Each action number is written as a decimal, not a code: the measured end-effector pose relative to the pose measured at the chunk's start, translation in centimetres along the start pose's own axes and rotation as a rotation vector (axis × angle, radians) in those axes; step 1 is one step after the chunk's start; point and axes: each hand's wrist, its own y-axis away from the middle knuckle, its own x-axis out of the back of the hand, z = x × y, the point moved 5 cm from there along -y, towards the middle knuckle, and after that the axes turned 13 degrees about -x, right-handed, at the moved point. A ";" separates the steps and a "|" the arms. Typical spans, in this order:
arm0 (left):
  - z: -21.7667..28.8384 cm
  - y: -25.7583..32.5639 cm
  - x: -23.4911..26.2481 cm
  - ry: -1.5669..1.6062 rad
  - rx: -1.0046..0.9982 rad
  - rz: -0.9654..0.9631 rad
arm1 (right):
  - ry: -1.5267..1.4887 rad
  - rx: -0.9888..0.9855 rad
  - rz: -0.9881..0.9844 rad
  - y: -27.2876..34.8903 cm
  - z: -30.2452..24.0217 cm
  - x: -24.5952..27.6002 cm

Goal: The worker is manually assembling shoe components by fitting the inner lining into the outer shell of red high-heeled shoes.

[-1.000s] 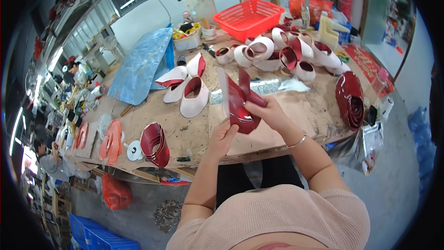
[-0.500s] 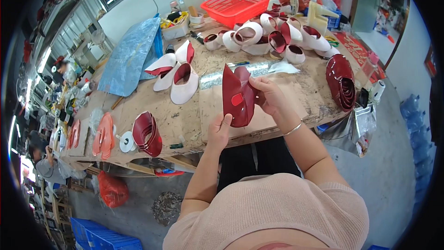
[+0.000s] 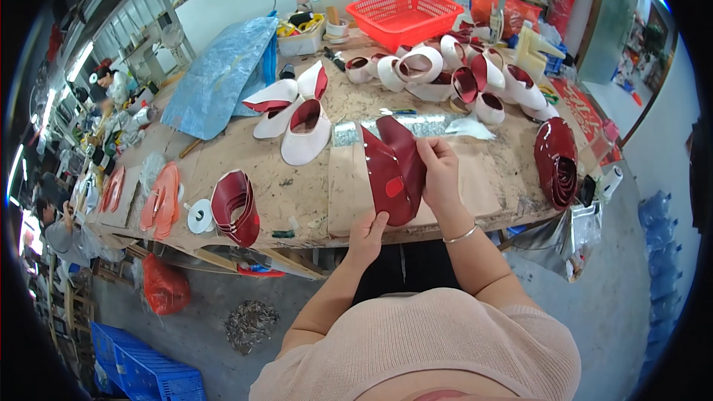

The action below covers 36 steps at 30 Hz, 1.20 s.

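A glossy dark red shoe upper (image 3: pixel 401 187) with a bright red patch is held up between my two hands over the near edge of the workbench. My left hand (image 3: pixel 367 238) pinches its lower end between thumb and fingers. Gripping the right side is my right hand (image 3: pixel 441 171), a bracelet on its wrist. Beyond them lie white shoe uppers with red linings (image 3: pixel 304 134). A nested stack of dark red uppers (image 3: pixel 236 209) stands to the left, and another stack (image 3: pixel 555 163) sits at the right end.
Behind are a red plastic basket (image 3: pixel 405 18), a heap of white uppers (image 3: pixel 445 74) and a blue sheet (image 3: pixel 215 82). Orange sole-shaped pieces (image 3: pixel 161 200) and a white roll (image 3: pixel 200 217) lie at left. A blue crate (image 3: pixel 148 367) stands on the floor. Other people work far left.
The upper has turned in my hands and its sides spread wider, showing more of the face with the patch. My right hand's fingers now point more upward. The whole view has shifted slightly.
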 end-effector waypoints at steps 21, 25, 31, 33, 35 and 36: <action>0.4 -10.1 -1.1 1.050 0.528 0.538 | 0.434 -0.166 -0.249 0.9 -4.3 -1.8; 0.9 -9.7 -0.8 1.208 0.485 0.466 | 0.138 -0.221 -0.303 0.8 -4.3 -1.9; -2.0 -8.3 0.0 1.050 0.097 0.466 | 0.457 -0.322 -0.502 1.0 -4.7 -3.5; -1.7 -8.2 -2.0 1.019 0.163 0.496 | 0.829 -0.232 -0.559 0.9 -6.0 -4.1; -3.0 -7.4 -2.4 0.964 0.281 0.492 | 1.260 0.221 -0.665 0.5 -8.2 -6.1; -3.6 -7.1 -1.0 0.693 0.204 0.524 | 1.469 0.459 -0.706 0.5 -8.6 -6.9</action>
